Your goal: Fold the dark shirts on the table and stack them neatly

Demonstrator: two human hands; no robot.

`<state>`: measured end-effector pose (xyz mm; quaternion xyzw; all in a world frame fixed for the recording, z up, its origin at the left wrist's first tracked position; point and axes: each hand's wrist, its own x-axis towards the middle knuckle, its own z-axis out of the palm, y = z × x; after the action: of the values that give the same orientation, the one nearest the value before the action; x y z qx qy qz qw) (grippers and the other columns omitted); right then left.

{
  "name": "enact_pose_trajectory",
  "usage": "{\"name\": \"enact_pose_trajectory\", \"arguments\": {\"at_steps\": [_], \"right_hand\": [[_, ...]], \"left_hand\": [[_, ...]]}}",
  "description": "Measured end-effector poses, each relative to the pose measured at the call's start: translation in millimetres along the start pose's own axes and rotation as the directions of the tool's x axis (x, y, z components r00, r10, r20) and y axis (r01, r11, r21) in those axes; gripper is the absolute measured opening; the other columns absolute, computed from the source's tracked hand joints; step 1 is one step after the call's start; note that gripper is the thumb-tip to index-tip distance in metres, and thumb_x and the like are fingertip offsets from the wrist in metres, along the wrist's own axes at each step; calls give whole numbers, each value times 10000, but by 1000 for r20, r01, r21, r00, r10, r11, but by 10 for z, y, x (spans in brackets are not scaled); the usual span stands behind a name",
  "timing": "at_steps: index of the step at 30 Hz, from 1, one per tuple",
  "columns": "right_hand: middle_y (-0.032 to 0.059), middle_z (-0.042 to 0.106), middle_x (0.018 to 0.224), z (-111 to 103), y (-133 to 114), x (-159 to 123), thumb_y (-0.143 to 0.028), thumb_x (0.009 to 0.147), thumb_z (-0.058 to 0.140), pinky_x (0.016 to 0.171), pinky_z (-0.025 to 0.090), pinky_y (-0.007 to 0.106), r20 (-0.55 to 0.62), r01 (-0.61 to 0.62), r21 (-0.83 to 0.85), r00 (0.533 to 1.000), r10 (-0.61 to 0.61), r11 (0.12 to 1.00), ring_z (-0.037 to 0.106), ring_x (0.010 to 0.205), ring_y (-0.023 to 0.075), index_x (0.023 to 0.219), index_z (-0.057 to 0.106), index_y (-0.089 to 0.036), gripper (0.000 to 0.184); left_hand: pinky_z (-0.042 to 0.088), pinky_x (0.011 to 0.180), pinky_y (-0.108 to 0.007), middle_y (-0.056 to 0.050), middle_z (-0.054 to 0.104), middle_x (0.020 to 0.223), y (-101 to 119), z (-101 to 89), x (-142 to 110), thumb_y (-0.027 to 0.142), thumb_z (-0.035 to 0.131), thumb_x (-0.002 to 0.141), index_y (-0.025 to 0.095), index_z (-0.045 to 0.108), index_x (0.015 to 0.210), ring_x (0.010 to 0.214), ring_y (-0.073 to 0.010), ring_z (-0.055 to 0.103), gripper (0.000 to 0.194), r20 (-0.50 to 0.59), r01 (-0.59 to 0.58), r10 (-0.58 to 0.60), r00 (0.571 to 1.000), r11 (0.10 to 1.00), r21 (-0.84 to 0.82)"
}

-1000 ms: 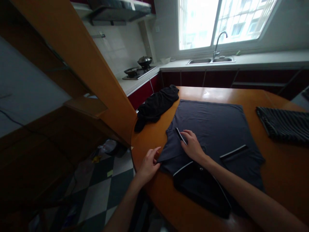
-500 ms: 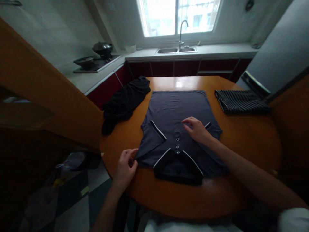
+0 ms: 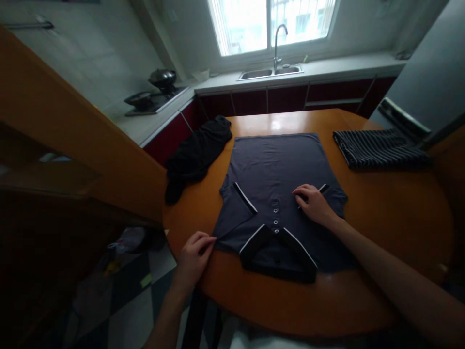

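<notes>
A dark grey polo shirt (image 3: 279, 169) lies spread on the wooden table, its black, white-edged collar (image 3: 278, 271) toward me. Both short sleeves are folded inward over the body, and a few ringed buttons run down the middle. My left hand (image 3: 196, 254) pinches the shirt's left shoulder corner between thumb and fingertips. Over the right sleeve's cuff rests my right hand (image 3: 314, 203), fingers loosely bent and a gap showing by the thumb. It partly covers that cuff, and no cloth shows between its fingers.
A crumpled black garment (image 3: 199, 152) lies at the table's (image 3: 232, 300) left edge. On the right sits a folded striped cloth (image 3: 379, 149). Beyond are a sink (image 3: 256, 74), a stove with pans (image 3: 163, 79) and a fridge (image 3: 417, 72).
My right hand has moved right, from above the shirt's middle to the right sleeve cuff, its fingers more bent. My left hand stays at the left corner. The view has shifted slightly.
</notes>
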<state>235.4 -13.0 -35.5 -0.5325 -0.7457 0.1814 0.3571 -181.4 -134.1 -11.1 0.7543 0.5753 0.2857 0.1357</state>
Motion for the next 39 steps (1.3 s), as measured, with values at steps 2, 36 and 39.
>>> {"name": "enact_pose_trajectory", "arguments": {"at_steps": [2, 36, 39], "right_hand": [[88, 677, 1030, 0, 15, -4, -219, 880, 555, 951, 483, 446, 9, 6, -1, 1000, -6, 1000, 609, 1026, 263, 955, 710, -226, 173], [97, 662, 1076, -2, 78, -35, -282, 884, 560, 953, 482, 489, 52, 68, -32, 996, -66, 997, 598, 1043, 292, 951, 733, -244, 189], [98, 660, 1080, 2, 82, -34, -287, 887, 560, 952, 484, 484, 57, 68, -34, 996, -66, 997, 596, 1047, 290, 953, 733, -240, 191]], "left_hand": [[529, 779, -288, -37, 650, 906, 23, -68, 11, 301, 578, 962, 222, 733, 922, 863, -179, 653, 178, 2, -2, 2, 1000, 1000, -10], [465, 895, -368, -57, 668, 1059, 457, 141, -54, 237, 628, 963, 249, 690, 1114, 1024, -211, 573, 163, 250, -313, 283, 926, 945, 91], [449, 899, -372, -55, 659, 1064, 500, 158, -46, 219, 638, 954, 228, 667, 1083, 1032, -217, 560, 132, 261, -253, 226, 939, 965, 72]]}}
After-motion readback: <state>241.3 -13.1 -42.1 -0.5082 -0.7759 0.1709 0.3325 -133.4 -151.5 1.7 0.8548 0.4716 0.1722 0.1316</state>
